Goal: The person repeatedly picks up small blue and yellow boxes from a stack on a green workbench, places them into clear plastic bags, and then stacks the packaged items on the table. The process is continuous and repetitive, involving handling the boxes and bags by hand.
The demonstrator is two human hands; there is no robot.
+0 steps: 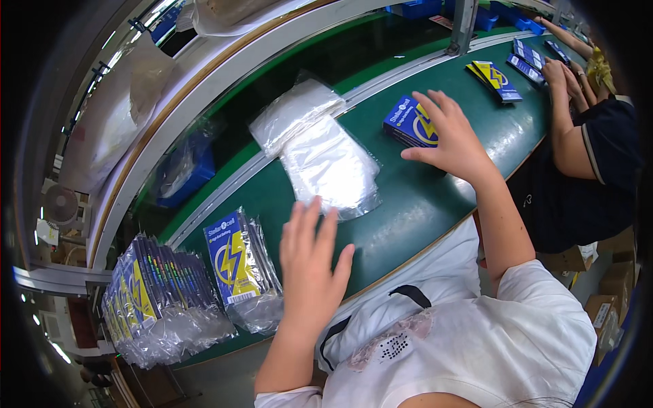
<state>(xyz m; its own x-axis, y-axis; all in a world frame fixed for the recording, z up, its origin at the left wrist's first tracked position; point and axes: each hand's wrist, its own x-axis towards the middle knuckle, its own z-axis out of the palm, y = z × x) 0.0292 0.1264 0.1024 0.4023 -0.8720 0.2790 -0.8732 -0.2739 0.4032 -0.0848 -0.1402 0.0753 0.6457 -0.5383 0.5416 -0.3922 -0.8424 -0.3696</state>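
Cartons (403,121), flat blue-and-yellow ones with a lightning bolt, lie piled on the green surface (415,211) right by my right hand (449,139), placed there, I judge, so that I can take one with hardly any reach. Nearer the middle, between my two hands, a pile of clear plastic bags (330,170) lies flat, its far end meeting a second bag pile (296,112) that laps over the metal rail; lying flat probably makes single bags easier to peel off. Over on my left, bagged cartons stand on edge in a long row (163,285), with a shorter row (238,258) just beside it. Packed face to face like that, they seem to prop each other up and take little room, while the loose film bunches toward my side.

My left hand (311,251) hovers near the close edge of the bags, fingers spread upward and thumb standing out to the right, holding nothing. My right forearm rises from the white sleeve and angles forward; that hand is spread too, thumb pointing left across the carton pile, fingers up and apart. Whether its thumb touches the top carton I cannot tell. Farther right, a co-worker's hands (559,73) are busy among more cartons (500,80), well apart from mine.
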